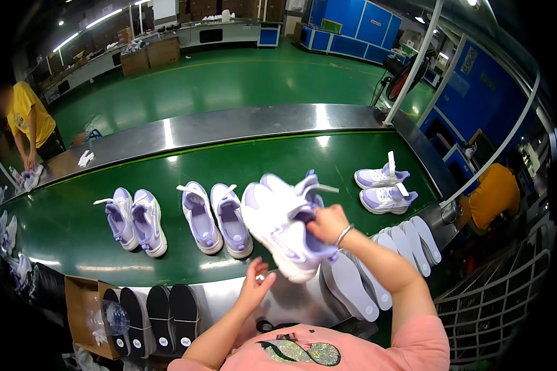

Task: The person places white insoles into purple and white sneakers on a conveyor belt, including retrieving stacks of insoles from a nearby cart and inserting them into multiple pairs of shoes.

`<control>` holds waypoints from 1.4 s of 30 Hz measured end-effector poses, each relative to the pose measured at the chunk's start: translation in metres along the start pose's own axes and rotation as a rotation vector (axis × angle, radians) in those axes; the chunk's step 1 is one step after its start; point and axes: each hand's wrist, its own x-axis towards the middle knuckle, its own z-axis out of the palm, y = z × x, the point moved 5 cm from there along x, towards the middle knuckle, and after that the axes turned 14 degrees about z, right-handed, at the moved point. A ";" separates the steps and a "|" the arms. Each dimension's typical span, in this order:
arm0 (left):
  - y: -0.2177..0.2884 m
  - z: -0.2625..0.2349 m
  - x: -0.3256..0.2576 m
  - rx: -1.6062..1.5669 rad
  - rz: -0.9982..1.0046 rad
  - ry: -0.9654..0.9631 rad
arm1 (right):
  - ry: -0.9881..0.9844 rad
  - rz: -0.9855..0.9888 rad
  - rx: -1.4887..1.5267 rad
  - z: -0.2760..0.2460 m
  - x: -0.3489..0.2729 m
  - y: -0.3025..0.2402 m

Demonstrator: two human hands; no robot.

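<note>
My right hand (329, 224), with a bangle at the wrist, is closed on the collar of a white and lilac sneaker (277, 229) raised over the belt's near edge. Its fingertips are hidden inside the shoe opening. A second sneaker (275, 183) shows partly behind it; whether my hand grips that one too is unclear. My left hand (257, 283) is beneath the sneaker's toe side, its fingers apart and nothing in it. Just left of the raised shoe, a pair of matching sneakers (231, 226) stands on the green belt (185, 275).
Another sneaker pair (147, 222) stands farther left, and one pair (386, 199) lies right. Grey insoles (350, 285) line the near right edge; black insole stacks (161, 321) and a cardboard box (80, 309) sit near left. Co-workers in yellow (40, 123) and orange (494, 195) are at the sides.
</note>
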 end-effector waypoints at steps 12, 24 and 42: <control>-0.060 0.016 -0.078 0.393 -0.051 -0.174 | -0.013 0.065 -0.087 0.123 -0.166 -0.039; 0.023 0.013 -0.042 0.705 0.495 -0.294 | 0.229 0.245 0.025 0.095 -0.183 0.101; -0.007 -0.005 -0.005 0.564 0.039 -0.169 | 0.100 -0.115 0.598 0.007 -0.209 0.022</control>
